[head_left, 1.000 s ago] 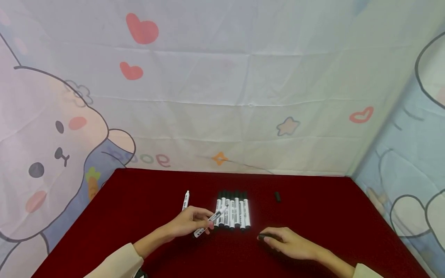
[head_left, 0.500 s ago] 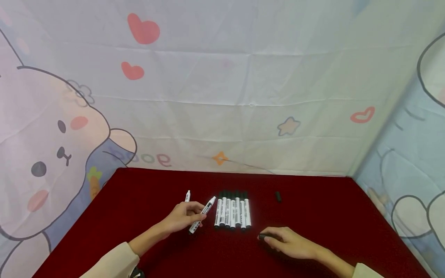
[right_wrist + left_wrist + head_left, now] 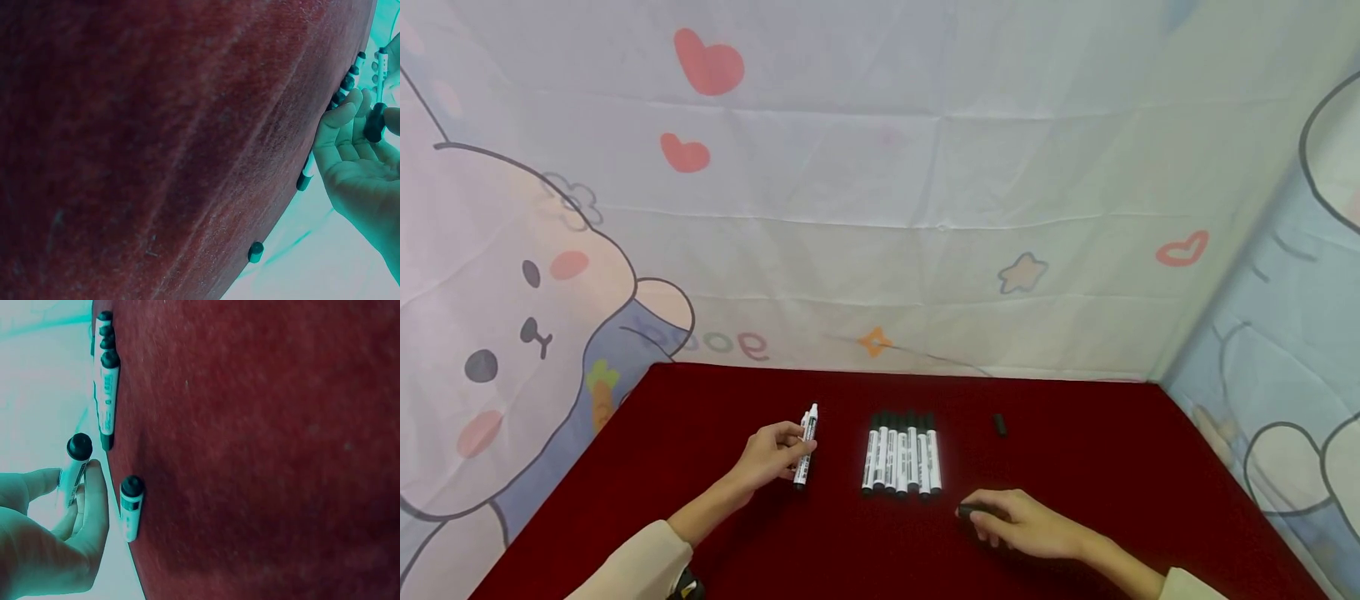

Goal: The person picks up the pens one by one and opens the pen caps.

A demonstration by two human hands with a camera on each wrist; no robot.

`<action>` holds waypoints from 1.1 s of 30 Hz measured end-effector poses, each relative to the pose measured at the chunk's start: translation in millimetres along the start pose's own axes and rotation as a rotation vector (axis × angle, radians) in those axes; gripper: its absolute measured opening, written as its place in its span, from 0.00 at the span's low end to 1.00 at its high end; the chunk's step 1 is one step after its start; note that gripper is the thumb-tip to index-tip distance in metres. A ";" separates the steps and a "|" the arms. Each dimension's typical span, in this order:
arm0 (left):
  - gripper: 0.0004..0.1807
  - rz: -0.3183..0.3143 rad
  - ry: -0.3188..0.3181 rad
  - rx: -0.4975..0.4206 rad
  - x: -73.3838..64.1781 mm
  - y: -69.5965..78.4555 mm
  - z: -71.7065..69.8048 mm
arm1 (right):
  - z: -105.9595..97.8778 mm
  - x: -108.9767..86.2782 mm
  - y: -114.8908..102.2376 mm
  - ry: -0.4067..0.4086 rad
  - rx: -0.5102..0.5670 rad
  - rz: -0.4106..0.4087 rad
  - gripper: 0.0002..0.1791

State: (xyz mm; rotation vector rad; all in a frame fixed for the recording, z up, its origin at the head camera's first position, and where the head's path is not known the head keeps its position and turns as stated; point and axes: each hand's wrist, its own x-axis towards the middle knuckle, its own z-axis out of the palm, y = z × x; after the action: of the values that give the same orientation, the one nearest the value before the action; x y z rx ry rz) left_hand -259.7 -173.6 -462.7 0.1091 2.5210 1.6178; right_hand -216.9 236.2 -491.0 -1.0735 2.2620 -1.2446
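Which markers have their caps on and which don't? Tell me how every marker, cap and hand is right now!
Left hand: pinching a marker
Held marker: cap off, white tip showing
Other marker on the left: cap off, lying down
Row of seven markers: caps on, lying side by side
Right hand: holding a cap
Held cap: off any marker
Loose cap: lying on the red cloth
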 end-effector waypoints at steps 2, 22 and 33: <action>0.22 -0.002 0.008 0.002 1.8 -1.9 -1.7 | -0.3 -0.6 -0.4 0.003 0.001 0.008 0.17; 0.18 0.005 0.112 0.107 21.9 -21.3 -13.3 | -3.7 -5.8 4.6 0.180 -0.126 -0.087 0.14; 0.18 0.013 0.113 0.140 27.6 -28.5 -12.7 | -2.9 -7.4 7.3 0.169 -0.121 -0.080 0.15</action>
State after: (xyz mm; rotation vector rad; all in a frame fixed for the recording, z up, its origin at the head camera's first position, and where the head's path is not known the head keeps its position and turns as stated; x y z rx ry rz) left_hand -288.5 -193.1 -485.6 0.0496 2.7235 1.4903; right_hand -217.1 245.8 -496.0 -1.1514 2.4714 -1.2882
